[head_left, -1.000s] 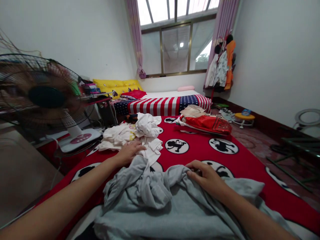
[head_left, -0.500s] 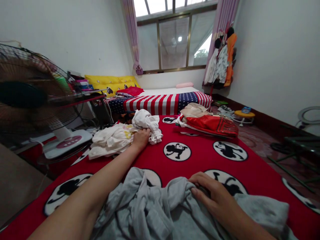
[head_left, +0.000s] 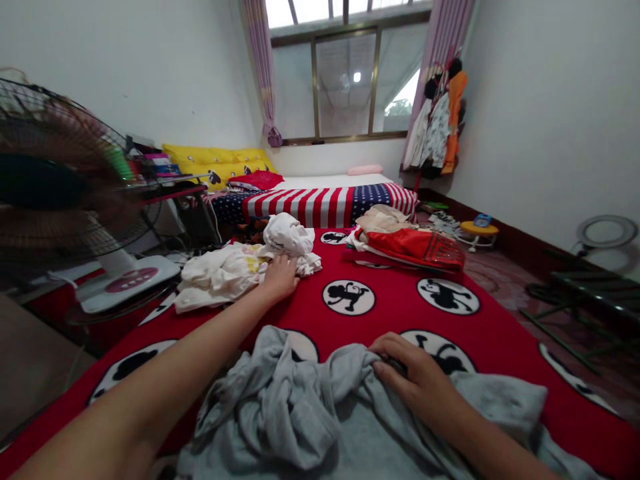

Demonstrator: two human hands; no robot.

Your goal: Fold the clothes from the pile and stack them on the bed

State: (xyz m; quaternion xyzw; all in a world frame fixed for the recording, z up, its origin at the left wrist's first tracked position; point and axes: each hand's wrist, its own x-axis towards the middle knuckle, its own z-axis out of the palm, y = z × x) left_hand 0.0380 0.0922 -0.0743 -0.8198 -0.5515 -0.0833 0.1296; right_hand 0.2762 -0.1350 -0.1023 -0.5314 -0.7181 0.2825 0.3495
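Cloth (head_left: 310,407), gray and heavily creased, lies bunched on the near part of a red bedspread (head_left: 393,293) printed with black monkey figures in pale circles. The right hand (head_left: 407,363) is at the cloth's far edge, right of its middle, thumb and fingers curled over a fold and grasping it. The left hand (head_left: 281,277) reaches beyond the cloth, well apart from it, and touches crumpled white clothes (head_left: 215,280); whether its fingers grip them or merely lie on them, I cannot tell. Those clothes spread beyond the cloth, toward its left, with a rounded white bundle (head_left: 287,233) at their right end. Beyond the cloth and to its right lie a red garment (head_left: 407,247) and a beige piece (head_left: 383,219), touching each other. Left of the cloth stands a fan (head_left: 43,179); far beyond the cloth hangs a striped blanket (head_left: 310,207).
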